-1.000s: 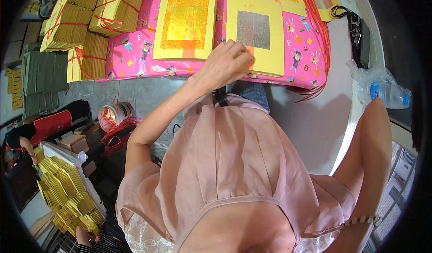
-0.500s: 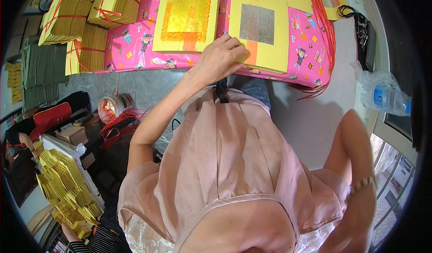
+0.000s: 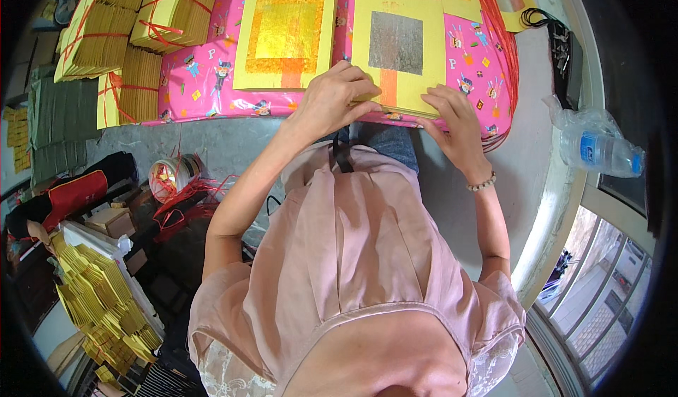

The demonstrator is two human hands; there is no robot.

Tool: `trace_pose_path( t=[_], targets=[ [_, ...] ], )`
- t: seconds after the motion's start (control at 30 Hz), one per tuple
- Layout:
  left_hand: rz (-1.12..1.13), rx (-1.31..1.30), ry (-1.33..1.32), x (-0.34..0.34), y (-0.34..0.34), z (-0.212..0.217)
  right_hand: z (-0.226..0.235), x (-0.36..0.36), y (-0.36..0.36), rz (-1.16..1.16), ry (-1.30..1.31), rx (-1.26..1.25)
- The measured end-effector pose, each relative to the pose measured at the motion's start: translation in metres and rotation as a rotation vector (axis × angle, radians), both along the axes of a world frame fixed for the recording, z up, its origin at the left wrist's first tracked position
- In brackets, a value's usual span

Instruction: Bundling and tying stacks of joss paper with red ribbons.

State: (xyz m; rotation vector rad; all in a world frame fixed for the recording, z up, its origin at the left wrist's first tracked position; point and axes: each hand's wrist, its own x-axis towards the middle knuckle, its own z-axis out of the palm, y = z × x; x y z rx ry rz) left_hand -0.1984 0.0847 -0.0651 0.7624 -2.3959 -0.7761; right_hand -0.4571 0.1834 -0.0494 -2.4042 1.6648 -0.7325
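Note:
A stack of yellow joss paper with a silver square (image 3: pixel 397 42) and an orange stripe lies at the near edge of the pink printed table cover (image 3: pixel 191 104). At its near left corner my left hand (image 3: pixel 339 95) is closed, fingers on top and thumb along the front edge. My right hand (image 3: pixel 458 125) pinches the near right corner in much the same way, a beaded bracelet on the wrist. Just left of my left hand is another yellow stack with a gold square (image 3: pixel 286 33), which neither hand holds.
Bundles of yellow paper tied with red string (image 3: pixel 176 12) stand at the far left. Red strings (image 3: pixel 503 58) hang over the table's right side. A plastic bottle (image 3: pixel 611 153) lies at right. Lower left, a co-worker's hand (image 3: pixel 39 233) touches folded yellow paper (image 3: pixel 92 277) near a bucket (image 3: pixel 173 178).
My right hand has come up from the lower right to the stack's near right corner. My left hand stays at the left corner. The view has shifted slightly.

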Motion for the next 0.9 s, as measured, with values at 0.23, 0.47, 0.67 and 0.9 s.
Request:
trace_pose_path(
  t=[0.23, 0.47, 0.67, 0.9],
  targets=[
    [0.048, -0.045, 0.059, -0.001, -0.002, -0.002, 0.000, -0.007, -0.010, 0.021, 0.004, 0.015],
    [0.030, -0.044, 0.030, -0.003, -0.003, 0.006, 0.002, -0.010, -0.016, 0.026, 0.016, -0.081],
    [0.026, -0.057, 0.022, -0.007, 0.001, 0.008, 0.000, -0.010, -0.022, -0.025, 0.036, -0.046],
    [0.124, -0.210, 0.052, -0.015, 0.008, -0.006, -0.002, -0.012, -0.026, 0.005, -0.001, -0.075]
  ],
)
